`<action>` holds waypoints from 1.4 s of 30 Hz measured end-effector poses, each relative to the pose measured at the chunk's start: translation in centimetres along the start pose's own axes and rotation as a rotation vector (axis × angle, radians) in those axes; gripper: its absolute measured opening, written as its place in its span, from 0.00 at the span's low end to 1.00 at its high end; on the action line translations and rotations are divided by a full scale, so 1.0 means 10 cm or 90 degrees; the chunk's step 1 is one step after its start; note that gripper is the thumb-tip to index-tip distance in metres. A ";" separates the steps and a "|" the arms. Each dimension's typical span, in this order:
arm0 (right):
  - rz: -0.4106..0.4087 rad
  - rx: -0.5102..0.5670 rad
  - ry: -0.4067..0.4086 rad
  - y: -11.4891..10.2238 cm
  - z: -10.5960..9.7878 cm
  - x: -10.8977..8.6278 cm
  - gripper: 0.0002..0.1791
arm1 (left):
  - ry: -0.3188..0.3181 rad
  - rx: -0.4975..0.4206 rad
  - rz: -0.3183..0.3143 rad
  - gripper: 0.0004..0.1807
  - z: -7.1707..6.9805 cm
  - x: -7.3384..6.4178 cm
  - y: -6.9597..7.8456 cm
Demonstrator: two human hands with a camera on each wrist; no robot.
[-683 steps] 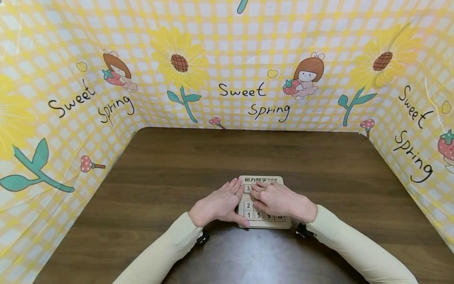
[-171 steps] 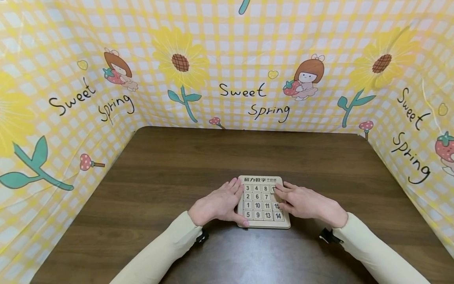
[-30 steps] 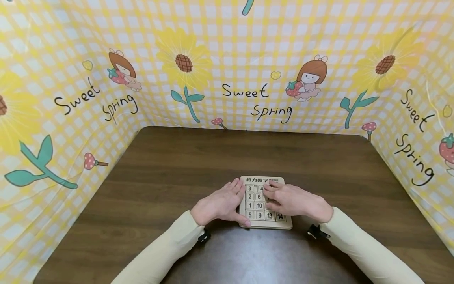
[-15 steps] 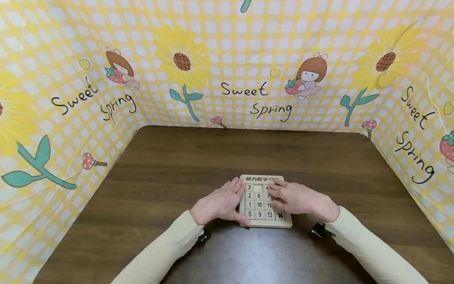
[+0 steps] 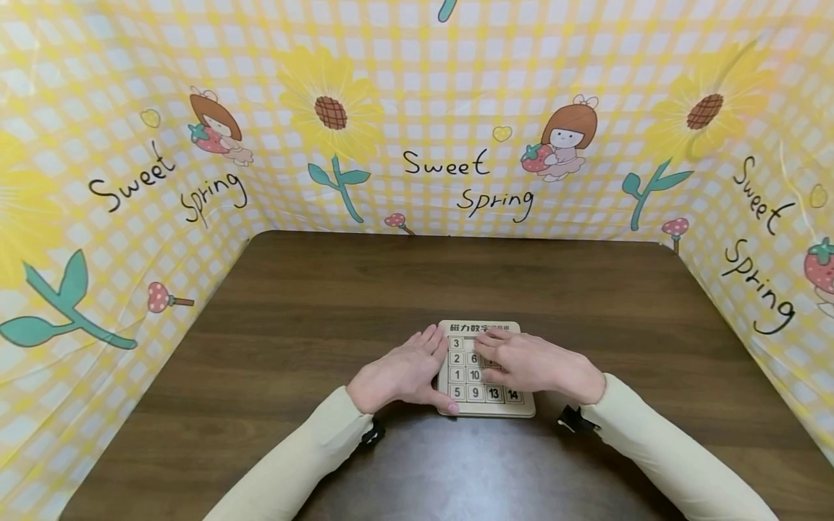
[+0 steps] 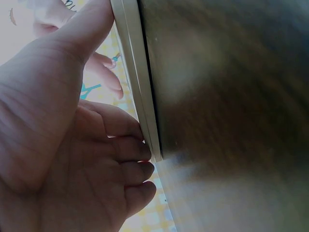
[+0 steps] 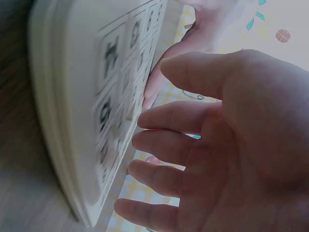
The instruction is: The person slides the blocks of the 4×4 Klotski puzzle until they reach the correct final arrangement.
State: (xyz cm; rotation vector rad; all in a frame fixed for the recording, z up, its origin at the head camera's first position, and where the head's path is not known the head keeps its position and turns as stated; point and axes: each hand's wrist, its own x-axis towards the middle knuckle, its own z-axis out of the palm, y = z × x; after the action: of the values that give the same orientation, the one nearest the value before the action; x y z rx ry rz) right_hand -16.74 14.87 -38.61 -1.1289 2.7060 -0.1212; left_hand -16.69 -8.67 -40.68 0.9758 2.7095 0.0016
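Observation:
A pale number sliding puzzle (image 5: 491, 412) lies flat on the table, with Chinese lettering along its top. My left hand (image 5: 399, 373) rests at its left side, fingers extended along the edge and thumb on the near left corner. In the left wrist view those fingertips meet the puzzle's side edge (image 6: 137, 82). My right hand (image 5: 537, 365) reaches over the upper right part, fingertips on the top rows around the second column. It hides several tiles there. The 3 tile (image 5: 456, 343) shows top left; 5, 9, 13 and 14 fill the bottom row. Straight, spread right fingers (image 7: 164, 145) show in the right wrist view.
The dark wooden table (image 5: 326, 289) extends around the puzzle. A yellow checked cloth (image 5: 417, 87) with sunflowers and "Sweet Spring" print walls in its back and sides. A black strap piece (image 5: 373, 433) shows at the left wrist, another (image 5: 576, 420) at the right.
Tiles have been rearranged since the oldest frame; the bottom row then began 1, 5, 9. Half a second ago the 4 tile sat right of a gap; my right hand has since moved left. Left hand unmoved.

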 end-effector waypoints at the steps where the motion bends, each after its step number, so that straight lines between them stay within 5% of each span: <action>1: -0.003 0.001 -0.001 -0.01 0.00 0.01 0.31 | 0.000 -0.001 0.000 0.65 0.00 0.00 0.00; 26: -0.040 -0.035 -0.021 -0.15 0.05 0.25 0.32 | -0.008 -0.002 -0.002 0.64 -0.03 -0.02 0.02; 42: -0.038 0.010 -0.020 -0.07 0.08 0.22 0.30 | -0.004 0.007 -0.004 0.65 -0.02 -0.01 0.01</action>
State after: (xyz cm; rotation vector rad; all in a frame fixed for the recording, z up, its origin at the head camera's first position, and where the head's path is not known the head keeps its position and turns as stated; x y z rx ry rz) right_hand -17.54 12.80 -39.60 -1.1965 2.6410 -0.1331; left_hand -16.56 -8.68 -40.49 0.9692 2.7096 -0.0174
